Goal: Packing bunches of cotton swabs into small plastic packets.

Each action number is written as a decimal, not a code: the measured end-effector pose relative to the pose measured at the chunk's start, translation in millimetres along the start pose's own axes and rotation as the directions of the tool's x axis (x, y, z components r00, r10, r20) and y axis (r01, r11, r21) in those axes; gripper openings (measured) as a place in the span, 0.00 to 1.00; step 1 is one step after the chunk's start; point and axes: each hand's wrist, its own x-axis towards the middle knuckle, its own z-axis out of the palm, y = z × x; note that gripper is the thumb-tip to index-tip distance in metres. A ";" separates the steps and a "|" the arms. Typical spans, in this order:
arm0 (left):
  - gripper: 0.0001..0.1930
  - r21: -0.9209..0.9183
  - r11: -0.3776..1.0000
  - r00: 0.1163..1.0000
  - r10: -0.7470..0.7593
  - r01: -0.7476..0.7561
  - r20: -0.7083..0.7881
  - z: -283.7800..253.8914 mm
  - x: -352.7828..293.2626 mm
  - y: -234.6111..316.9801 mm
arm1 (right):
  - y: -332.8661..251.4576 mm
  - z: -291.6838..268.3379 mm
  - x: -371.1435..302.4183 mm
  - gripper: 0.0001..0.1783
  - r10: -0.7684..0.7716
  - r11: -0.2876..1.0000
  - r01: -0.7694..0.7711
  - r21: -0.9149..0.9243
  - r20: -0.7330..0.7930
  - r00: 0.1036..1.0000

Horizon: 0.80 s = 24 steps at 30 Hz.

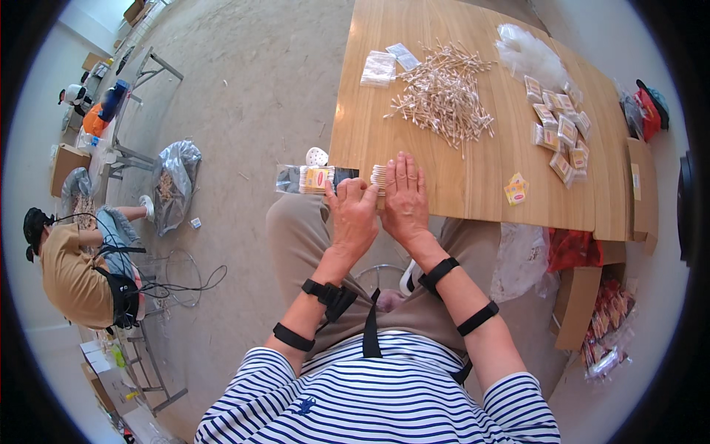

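My left hand (353, 214) is palm down at the table's near left corner, its fingers bent and somewhat apart. One fingertip touches the yellow card (318, 178) in a clear plastic bag of cotton swabs (305, 180); the others are beside a black strip (345, 175) and a small row of cotton swabs (378, 176). Flat on the wood, fingers stretched out, my right hand (405, 196) borders that row on its right side. Under and between the hands, the lower ends of the swabs are hidden.
Beyond my hands lies a heap of loose cotton swabs (447, 92), with flat clear bags (379, 68) at its left. Several filled packs (566, 133) and crumpled plastic bags (529, 52) are on the right. Yellow cards (516, 190) lie near the front edge. Another person (78, 274) sits at left.
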 end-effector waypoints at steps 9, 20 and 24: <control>0.17 0.040 0.999 1.000 0.020 -0.020 -0.019 2.2 0.1 -1.8 | 0.1 1.4 0.8 0.44 -0.003 0.999 0.003 -0.045 0.009 1.000; 0.15 0.042 0.999 1.000 0.011 -0.010 -0.020 2.8 -4.3 -0.3 | 0.9 2.3 0.1 0.45 -0.003 0.999 0.004 -0.049 0.010 1.000; 0.16 0.064 0.998 1.000 0.011 -0.010 -0.013 -1.9 3.2 -2.1 | 0.3 0.5 0.2 0.44 0.004 1.000 -0.004 -0.030 0.012 1.000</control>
